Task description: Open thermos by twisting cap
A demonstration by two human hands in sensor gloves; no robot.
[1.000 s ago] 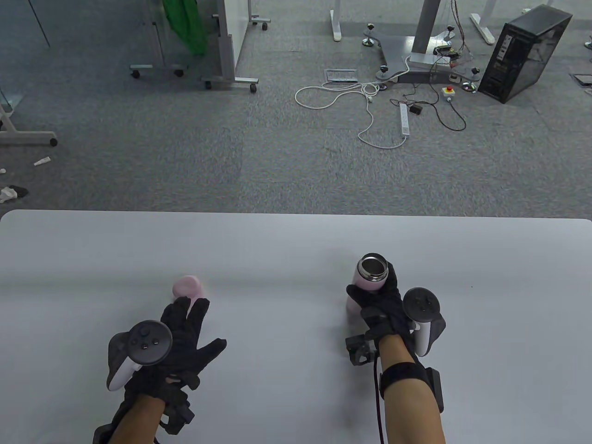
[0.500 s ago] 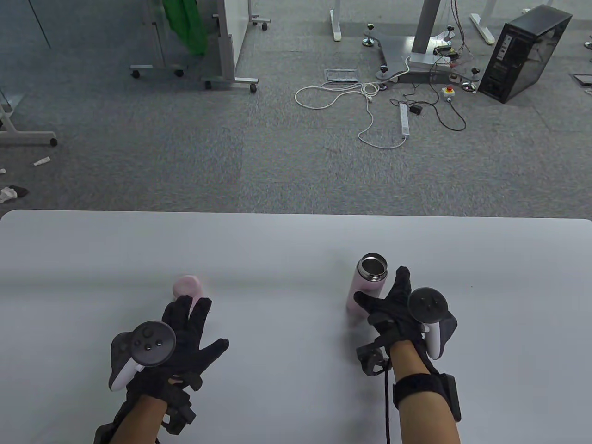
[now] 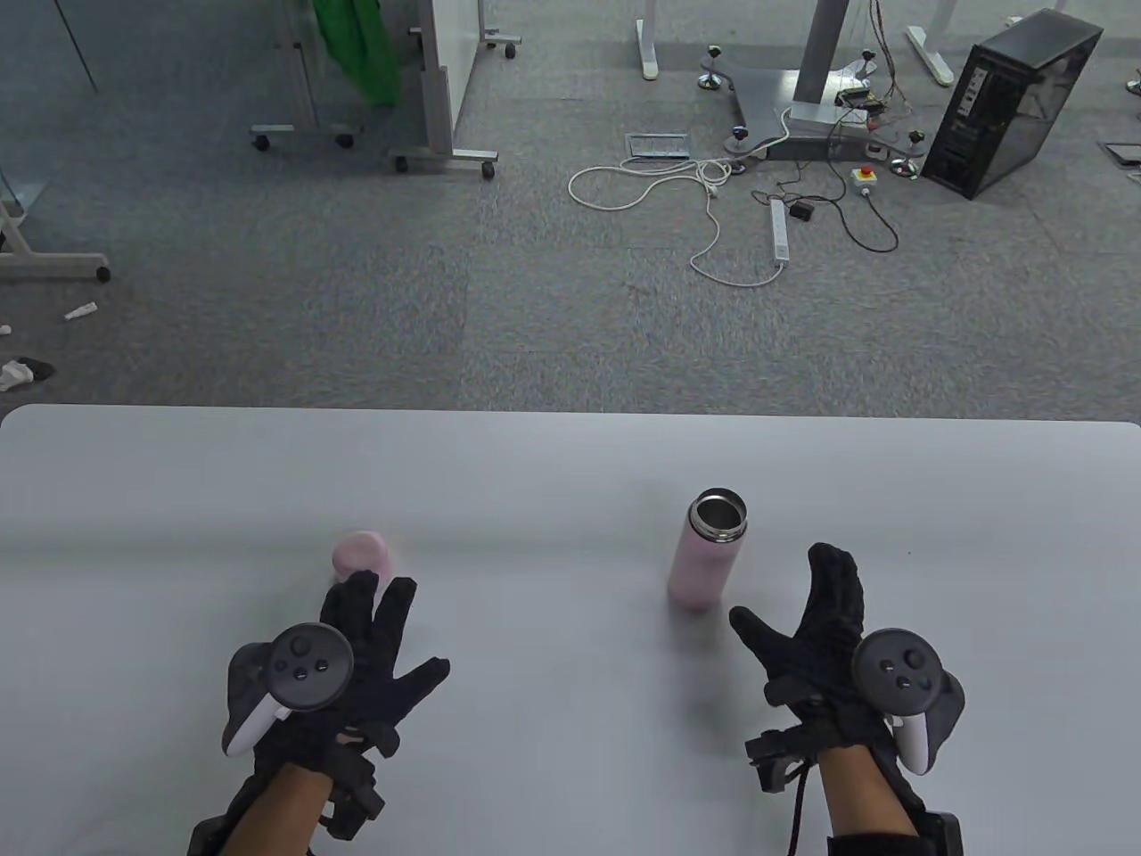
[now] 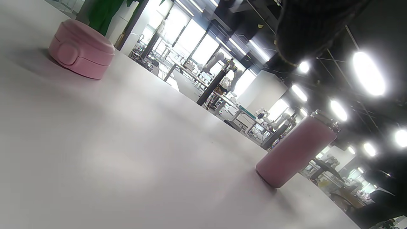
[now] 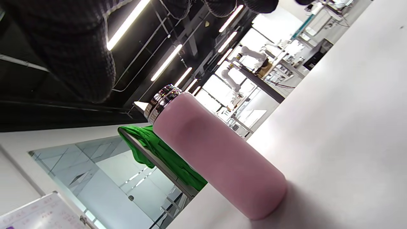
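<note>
A pink thermos (image 3: 707, 555) stands upright on the white table (image 3: 535, 481), its steel mouth open with no cap on it. It also shows in the left wrist view (image 4: 294, 152) and the right wrist view (image 5: 216, 156). The pink cap (image 3: 361, 553) lies on the table at left, also in the left wrist view (image 4: 81, 49). My left hand (image 3: 374, 655) is open, fingers spread, just behind the cap and holds nothing. My right hand (image 3: 816, 624) is open, to the right of the thermos and apart from it, holding nothing.
The table's far edge (image 3: 570, 412) runs across the middle of the table view. Beyond it lies grey carpet with cables (image 3: 713, 205), a black computer case (image 3: 1012, 102) and wheeled stands (image 3: 437, 107).
My right hand has let go of the thermos and drawn back toward me and to the right. The thermos stays standing. My left hand has shifted slightly back and right from the cap.
</note>
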